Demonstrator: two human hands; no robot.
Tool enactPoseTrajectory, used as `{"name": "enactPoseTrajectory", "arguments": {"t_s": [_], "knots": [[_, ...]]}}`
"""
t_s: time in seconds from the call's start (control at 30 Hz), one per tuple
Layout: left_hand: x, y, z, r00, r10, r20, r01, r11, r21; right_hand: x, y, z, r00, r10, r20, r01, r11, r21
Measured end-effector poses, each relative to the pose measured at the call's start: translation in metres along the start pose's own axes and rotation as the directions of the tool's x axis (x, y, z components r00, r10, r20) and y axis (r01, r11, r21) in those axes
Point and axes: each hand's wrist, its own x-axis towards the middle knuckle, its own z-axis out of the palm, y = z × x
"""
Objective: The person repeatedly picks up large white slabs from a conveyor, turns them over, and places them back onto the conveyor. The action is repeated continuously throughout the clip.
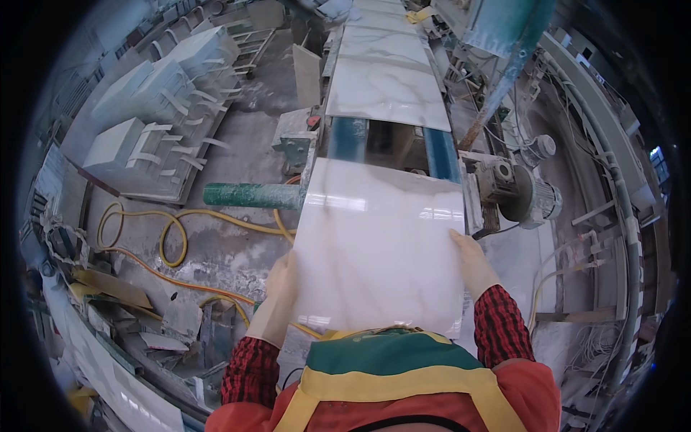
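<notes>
Grn apron (392, 354) sits nr glossy wht slab (381, 248), blue-belt conveyor (441, 153), dusty flr (248, 162).

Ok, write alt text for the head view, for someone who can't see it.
A person's left hand and right hand hold a glossy white slab by its side edges. Beyond it, blue conveyor belts lead to another veined slab. A yellow hose loops across the floor at left; a motor stands at right.

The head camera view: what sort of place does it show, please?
Probably a stone or tile workshop: a glossy white veined rectangular slab lies before two flat blue conveyor belts, and a dusty grey cylindrical motor stands beside the line.
</notes>
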Motion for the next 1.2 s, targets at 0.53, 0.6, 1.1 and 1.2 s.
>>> {"name": "enactPoseTrajectory", "arguments": {"t_s": [0.53,0.6,1.1,1.2], "knots": [[0.063,0.047,0.015,0.999,-0.039,0.030,0.040,0.999,-0.028,-0.087,0.036,0.036,0.902,0.372,0.218,-0.429,0.819,0.380],[0.075,0.051,0.017,0.998,-0.035,0.056,0.034,0.999,0.017,-0.063,0.031,0.042,0.743,0.596,0.304,-0.604,0.402,0.688],[0.144,0.093,0.044,1.000,0.029,0.001,-0.029,0.988,-0.154,0.045,0.054,0.033,0.738,0.594,0.319,-0.537,0.232,0.811],[0.148,0.100,0.046,0.999,-0.010,0.036,0.017,0.978,-0.208,0.060,0.037,0.020,0.668,0.654,0.356,-0.580,0.158,0.799]]}}
